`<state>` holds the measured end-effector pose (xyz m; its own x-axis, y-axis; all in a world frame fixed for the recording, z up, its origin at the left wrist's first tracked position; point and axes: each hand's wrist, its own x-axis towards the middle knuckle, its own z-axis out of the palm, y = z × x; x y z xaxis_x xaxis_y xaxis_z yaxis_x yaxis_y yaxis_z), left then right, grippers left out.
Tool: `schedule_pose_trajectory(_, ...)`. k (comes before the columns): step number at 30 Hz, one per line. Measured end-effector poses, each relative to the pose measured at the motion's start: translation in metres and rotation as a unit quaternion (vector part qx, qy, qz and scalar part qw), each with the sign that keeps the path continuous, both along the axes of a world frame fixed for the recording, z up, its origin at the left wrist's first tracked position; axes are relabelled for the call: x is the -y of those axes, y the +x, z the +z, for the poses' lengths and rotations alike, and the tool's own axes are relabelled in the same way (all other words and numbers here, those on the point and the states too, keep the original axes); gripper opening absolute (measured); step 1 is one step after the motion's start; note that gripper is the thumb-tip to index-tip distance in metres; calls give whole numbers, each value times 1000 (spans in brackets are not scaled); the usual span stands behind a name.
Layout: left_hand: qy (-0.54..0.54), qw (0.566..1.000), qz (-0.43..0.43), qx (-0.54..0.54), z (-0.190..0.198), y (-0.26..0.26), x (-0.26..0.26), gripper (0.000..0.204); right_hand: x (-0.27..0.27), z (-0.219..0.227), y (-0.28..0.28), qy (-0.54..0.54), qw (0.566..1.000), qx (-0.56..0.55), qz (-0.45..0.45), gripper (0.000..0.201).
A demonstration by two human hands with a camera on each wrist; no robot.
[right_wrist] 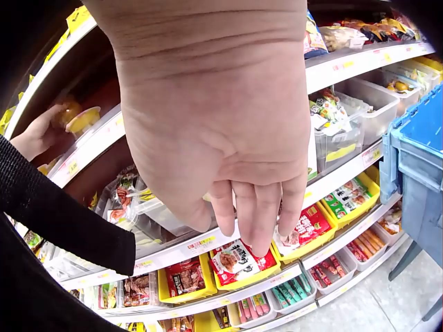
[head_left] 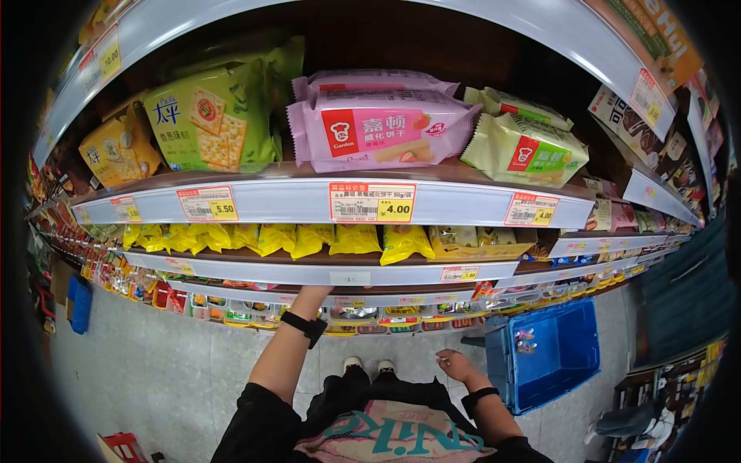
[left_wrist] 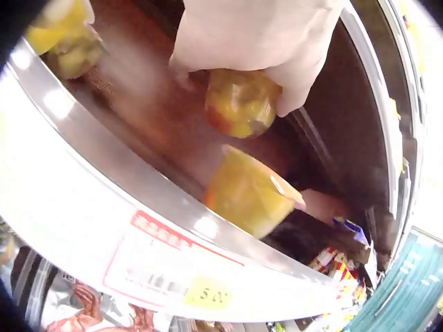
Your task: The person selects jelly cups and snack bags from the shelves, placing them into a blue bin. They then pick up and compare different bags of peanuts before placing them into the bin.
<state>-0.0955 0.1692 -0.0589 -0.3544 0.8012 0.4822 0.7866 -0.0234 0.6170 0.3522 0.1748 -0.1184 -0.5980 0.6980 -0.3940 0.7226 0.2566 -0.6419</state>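
In the left wrist view my left hand (left_wrist: 256, 31) reaches into a low shelf and grips a small clear cup of yellow fruit (left_wrist: 242, 104) between thumb and fingers. A second yellow cup (left_wrist: 252, 197) stands tilted near the shelf's front lip, just below the held one. More yellow cups (left_wrist: 69, 45) sit farther left along the shelf. From the head, most of the left hand is hidden under the upper shelves. My right hand (right_wrist: 214, 124) hangs with relaxed fingers and holds nothing, near the shelf fronts and left of the blue crate (head_left: 556, 355).
Above are biscuit packs, including a pink wafer pack (head_left: 386, 127) and a green cracker pack (head_left: 216, 116). Yellow bags (head_left: 351, 239) line the shelf below. A price tag (left_wrist: 173, 266) is on the lip under the cups. Lower down, yellow bins (right_wrist: 242, 266) hold packaged snacks.
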Motion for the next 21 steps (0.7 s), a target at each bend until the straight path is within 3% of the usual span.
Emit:
schedule_pose_trajectory(2, -16, 998, -35, 50, 32, 30, 9, 34, -1, -4, 1, -3, 1000, -3, 3, 29)
schedule_pose_trajectory(4, -110, 963, -126, 212, 51, 55, 6, 31, -2, -5, 0, -5, 1000, -6, 5, 29)
schedule_pose_trajectory(5, -110, 963, -125, 212, 57, 64, 4, 31, -3, -4, -2, 2, 1000, -14, 9, 29)
schedule_pose_trajectory(7, -42, 990, -112, 74, 65, 76, 1, 32, -7, -2, -6, 8, 1000, -22, 12, 28)
schedule_pose_trajectory(9, -38, 990, -112, 81, 58, 75, -1, 32, -16, 0, -12, 35, 997, -67, 17, 26)
schedule_pose_trajectory(11, -35, 989, -111, 87, 61, 77, 1, 33, -23, 34, -31, 46, 994, -95, 22, 26)
schedule_pose_trajectory(13, -46, 977, -125, 164, 78, 83, 5, 37, -29, 75, -54, 58, 990, -123, 27, 26)
schedule_pose_trajectory(17, -28, 988, -103, 113, 74, 87, 7, 33, -36, 145, -101, 118, 966, -225, 46, 25)
schedule_pose_trajectory(21, -64, 984, -110, 127, 68, 82, 7, 38, -51, 159, -144, 179, 940, -290, 23, 34)
